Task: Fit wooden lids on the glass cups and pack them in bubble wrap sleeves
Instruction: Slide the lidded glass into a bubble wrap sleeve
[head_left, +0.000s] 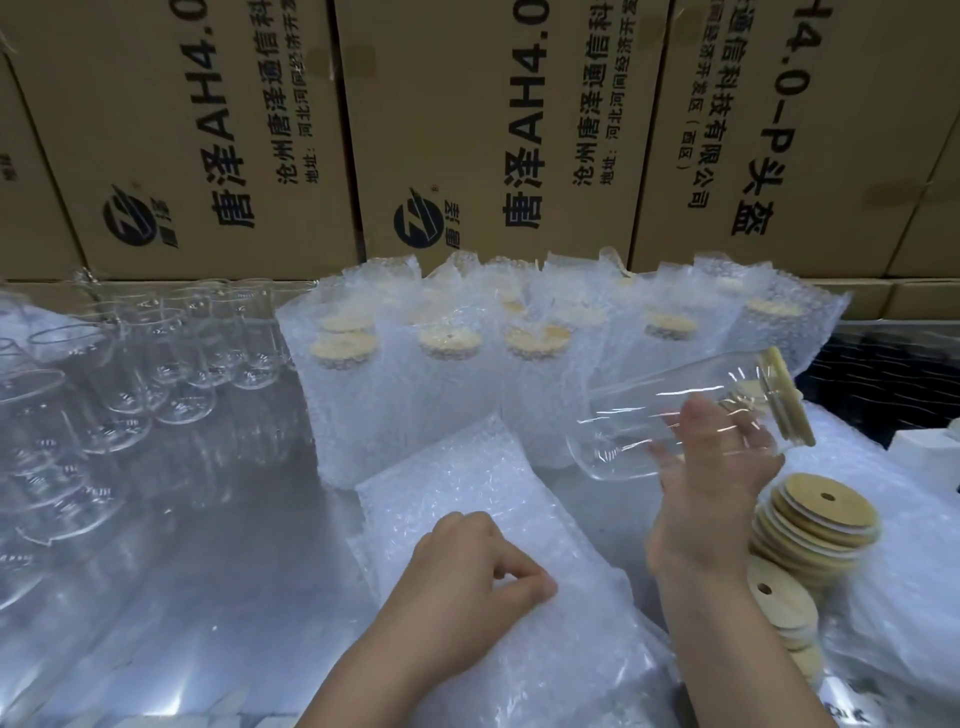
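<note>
My right hand (711, 483) grips a clear glass cup (649, 415) lying on its side in the air, its wooden lid (787, 395) fitted and facing right. My left hand (467, 566) pinches the near part of a stack of flat bubble wrap sleeves (467, 493) on the table. The cup's base hovers just above the far right corner of that stack. Loose wooden lids (815, 525) with center holes are piled to the right of my right wrist.
Several packed cups in bubble sleeves (447, 353) stand in a row at the back. Empty glass cups (156, 353) crowd the left of the shiny metal table (208, 571). Large cardboard boxes (483, 130) form a wall behind. More bubble wrap (893, 623) lies at the right.
</note>
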